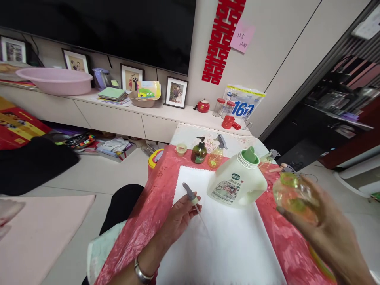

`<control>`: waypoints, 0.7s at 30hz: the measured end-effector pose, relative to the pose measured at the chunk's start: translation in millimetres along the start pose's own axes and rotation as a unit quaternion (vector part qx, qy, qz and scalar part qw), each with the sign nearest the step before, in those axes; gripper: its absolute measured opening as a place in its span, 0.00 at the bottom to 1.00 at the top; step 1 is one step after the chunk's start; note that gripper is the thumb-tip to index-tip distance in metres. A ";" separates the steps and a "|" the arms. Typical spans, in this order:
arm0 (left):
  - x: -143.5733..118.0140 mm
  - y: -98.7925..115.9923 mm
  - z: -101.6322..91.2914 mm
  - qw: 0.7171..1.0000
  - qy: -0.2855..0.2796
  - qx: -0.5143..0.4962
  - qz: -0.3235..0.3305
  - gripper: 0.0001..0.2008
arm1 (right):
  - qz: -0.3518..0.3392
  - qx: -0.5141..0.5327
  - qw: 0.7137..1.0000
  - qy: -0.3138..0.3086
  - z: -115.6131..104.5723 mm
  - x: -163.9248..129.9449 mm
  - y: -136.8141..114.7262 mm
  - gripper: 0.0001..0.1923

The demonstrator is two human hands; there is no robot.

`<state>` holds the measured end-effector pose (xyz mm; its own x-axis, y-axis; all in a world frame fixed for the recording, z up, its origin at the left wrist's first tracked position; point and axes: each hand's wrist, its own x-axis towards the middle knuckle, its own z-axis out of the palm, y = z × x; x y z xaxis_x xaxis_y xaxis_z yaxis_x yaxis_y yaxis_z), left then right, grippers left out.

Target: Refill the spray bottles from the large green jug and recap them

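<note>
Closest in, the left hand (178, 219) is at about 6 o'clock on the table, fingers pinched shut around a pump head (190, 193) with its dip tube (201, 217) trailing out toward 4 o'clock. Looks like it's kept low over the white cloth (225, 245) so any drips land there rather than on the red tablecloth (148, 213).

Over at 3 o'clock, the right hand (323, 221) is wrapped around a small clear bottle (293, 196) with yellowish liquid, raised off the table and tilted a bit. It's blurry, but the neck seems open, which would fit the pump being out of it.

Just past the hands, around 1 o'clock, a white jug (237, 184) with a green cap sits on the far corner of the cloth, leaning toward the bottle side, nobody touching it.

Farther back at 12 o'clock there's a row on the table edge: a tiny jar (181, 149), a dark green pump bottle (198, 152) and a yellow spray bottle (216, 155), all upright and well clear of the hands.

Way back, a low cabinet (118, 114) with framed photos and a pink basin (55, 80).
</note>
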<state>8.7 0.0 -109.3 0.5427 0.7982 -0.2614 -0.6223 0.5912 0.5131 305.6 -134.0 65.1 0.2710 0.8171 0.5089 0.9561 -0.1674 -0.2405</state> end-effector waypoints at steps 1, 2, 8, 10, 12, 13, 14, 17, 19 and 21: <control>0.9 -1.4 -3.1 1.000 -0.006 0.001 -0.006 0.20 | -0.025 -0.045 0.999 0.020 -2.4 13.9 1.7 0.44; 1.7 -1.9 -5.7 1.000 -0.012 0.001 -0.010 0.20 | -0.051 -0.076 0.995 0.031 -3.7 26.3 2.0 0.43; 5.5 -1.5 -12.5 0.999 -0.033 -0.010 -0.020 0.17 | -0.157 -0.160 0.972 0.075 0.0 69.7 -17.0 0.34; 5.8 -2.0 -12.6 0.999 -0.036 -0.012 -0.021 0.17 | -0.192 -0.175 0.962 0.079 1.5 76.5 -23.6 0.33; 5.6 -2.3 -12.1 0.999 -0.040 -0.011 -0.018 0.17 | -0.218 -0.193 0.953 0.079 1.9 81.9 -27.4 0.32; 5.4 -2.3 -11.7 0.999 -0.041 -0.011 -0.018 0.17 | -0.229 -0.203 0.949 0.077 1.7 84.2 -28.5 0.31; 5.2 -2.1 -11.3 0.999 -0.041 -0.012 -0.017 0.17 | -0.236 -0.214 0.945 0.075 1.3 86.3 -29.3 0.31; 4.7 -1.3 -9.8 0.999 -0.035 -0.014 -0.019 0.17 | -0.247 -0.242 0.936 0.070 -0.8 91.6 -31.4 0.30; 4.5 -0.8 -9.2 0.999 -0.033 -0.016 -0.021 0.17 | -0.252 -0.263 0.929 0.065 -2.6 94.0 -33.5 0.29; 4.6 -0.7 -9.1 0.999 -0.034 -0.015 -0.023 0.16 | -0.256 -0.282 0.923 0.059 -4.1 95.9 -36.0 0.28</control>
<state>6.5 4.3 -118.3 0.6073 0.7613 -0.2273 -0.6120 0.6306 0.4773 297.7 -51.9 125.9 -0.2546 0.8087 0.5302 0.8584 -0.0635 0.5091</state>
